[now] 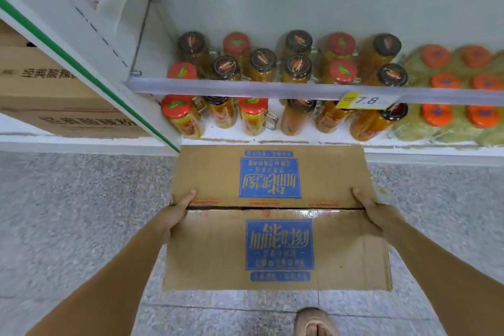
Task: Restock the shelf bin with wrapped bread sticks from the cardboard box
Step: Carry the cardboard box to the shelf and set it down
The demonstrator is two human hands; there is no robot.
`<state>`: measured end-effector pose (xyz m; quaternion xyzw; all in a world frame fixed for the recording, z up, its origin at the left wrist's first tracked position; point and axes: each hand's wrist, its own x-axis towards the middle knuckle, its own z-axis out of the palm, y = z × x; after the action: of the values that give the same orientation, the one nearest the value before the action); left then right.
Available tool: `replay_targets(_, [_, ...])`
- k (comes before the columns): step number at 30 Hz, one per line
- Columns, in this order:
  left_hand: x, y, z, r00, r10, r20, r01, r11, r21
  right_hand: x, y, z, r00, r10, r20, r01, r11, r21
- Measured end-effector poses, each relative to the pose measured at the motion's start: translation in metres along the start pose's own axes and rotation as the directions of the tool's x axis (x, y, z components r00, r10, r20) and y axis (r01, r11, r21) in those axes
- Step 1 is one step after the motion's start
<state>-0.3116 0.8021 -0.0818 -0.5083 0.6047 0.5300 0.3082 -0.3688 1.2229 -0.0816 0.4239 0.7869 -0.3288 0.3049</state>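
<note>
Gripping the cardboard box (218, 248) by its two short sides, the left hand (174, 214) and right hand (373, 214) each clamp an edge. The thumbs lie on top near the flap seam, and the other fingers curl down out of sight. The box sits low in front of the bottom shelf (231, 135), over the speckled floor (81, 213); whether it is lifted clear cannot be told. Its flaps are closed with a dark slit between them, so no bread sticks show, and no shelf bin is in view either.

The likeliest trouble is the hold itself. It is a side squeeze with nothing visibly under the base, so a heavy load could slide through or bow the walls. The far edge almost meets the shelf lip, and a push forward could knock the front row of glass jars (253, 117), which stand close together at the edge. A foot (313, 322) waits just beneath the near edge, where a dropped box would land.
</note>
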Motion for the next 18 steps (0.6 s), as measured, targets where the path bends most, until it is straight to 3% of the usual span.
replay_targets(12, [0.038, 0.018, 0.011, 0.999, 0.028, -0.023, -0.028, 1.0, -0.007, 0.035, -0.009, 0.02, 1.0, 0.001, 0.016, -0.002, 0.998, 0.061])
replay_targets(15, [0.033, 0.017, 0.009, 0.99, 0.05, -0.13, -0.047, 0.998, 0.031, 0.027, -0.007, 0.02, 1.0, -0.002, -0.022, 0.004, 0.997, 0.075])
replay_targets(18, [0.009, 0.019, 0.01, 0.939, 0.173, -0.297, -0.126, 0.978, 0.169, 0.002, -0.005, 0.013, 0.979, -0.094, -0.181, 0.102, 0.994, 0.034])
